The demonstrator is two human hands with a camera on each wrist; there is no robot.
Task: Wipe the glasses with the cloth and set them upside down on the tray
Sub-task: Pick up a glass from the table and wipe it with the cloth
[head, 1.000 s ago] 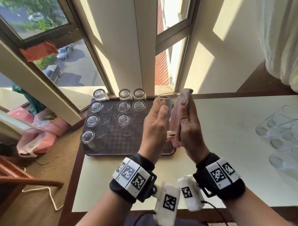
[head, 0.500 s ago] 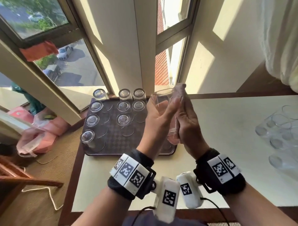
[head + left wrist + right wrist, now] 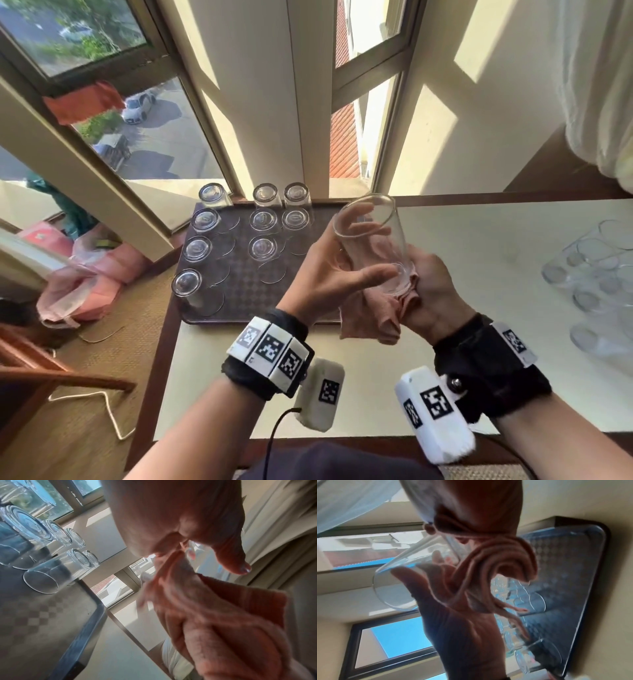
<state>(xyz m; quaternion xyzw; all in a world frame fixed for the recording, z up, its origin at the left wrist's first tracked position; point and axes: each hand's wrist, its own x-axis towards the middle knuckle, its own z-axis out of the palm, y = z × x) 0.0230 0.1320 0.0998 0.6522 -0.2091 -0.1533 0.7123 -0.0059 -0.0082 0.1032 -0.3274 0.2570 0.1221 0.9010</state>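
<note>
1. While the scene is read from the left, a pink bag (image 3: 73,291) is seen first on the woven floor, at about 9 o'clock from the tray.
2. A dark checkered tray (image 3: 246,294) is placed on the pale table (image 3: 496,260), near the window (image 3: 161,144) at 12 o'clock.
3. Nine upturned glasses (image 3: 263,247) are counted on the tray, all with the base up, in three columns; the right part of the tray is partly hidden by the hands.
4. The left hand (image 3: 329,274) is held above the right edge of the tray. Its fingers are spread rather wide around the held glass (image 3: 371,240), with the thumb laid across the lower wall and the other fingers behind the glass.
5. The held glass is kept in the air between both hands, tilted, with its open rim toward 11 o'clock and its base toward 5 o'clock.
6. The base is wrapped in the pink cloth (image 3: 376,315), which hangs down toward 6 o'clock.
7. The right hand (image 3: 431,291) is closed around the cloth and the base of the glass; its fingers are curled tight on the fabric.
8. At 3 o'clock, well apart on the table, a group of upright glasses (image 3: 596,274) is standing.
</note>
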